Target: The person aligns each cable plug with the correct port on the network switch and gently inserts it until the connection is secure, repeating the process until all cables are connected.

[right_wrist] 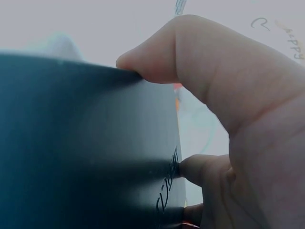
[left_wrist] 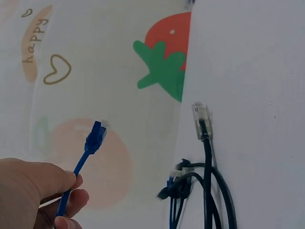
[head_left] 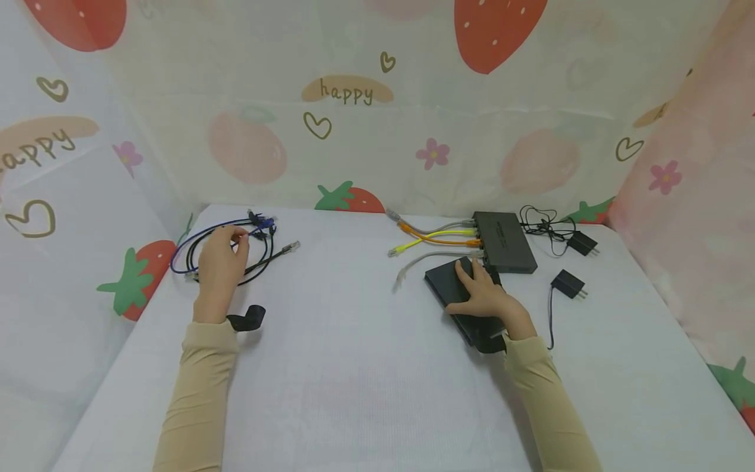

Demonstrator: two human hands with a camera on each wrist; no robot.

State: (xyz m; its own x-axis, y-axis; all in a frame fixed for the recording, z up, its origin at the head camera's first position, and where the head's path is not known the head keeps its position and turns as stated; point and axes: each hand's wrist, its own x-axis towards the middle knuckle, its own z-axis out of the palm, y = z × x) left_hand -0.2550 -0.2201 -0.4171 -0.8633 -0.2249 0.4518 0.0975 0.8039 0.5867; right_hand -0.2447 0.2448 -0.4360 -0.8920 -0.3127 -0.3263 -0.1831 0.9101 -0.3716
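Near the desk's (head_left: 342, 367) far left corner, the left hand (head_left: 223, 265) pinched a blue cable (left_wrist: 81, 164) below its plug (left_wrist: 96, 137), beside black cables (left_wrist: 208, 181). Right of centre, the right hand (head_left: 486, 295) gripped a black box (head_left: 445, 280), thumb and fingers at its edges. Behind it, by the far edge, a switch (head_left: 508, 242) bore plugged-in cables (head_left: 448, 242); two adapters (head_left: 568, 284) lay toward the right edge.

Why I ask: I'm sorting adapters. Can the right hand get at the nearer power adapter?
Probably not yet: the right hand holds the black box, though the nearer power adapter lies uncovered.
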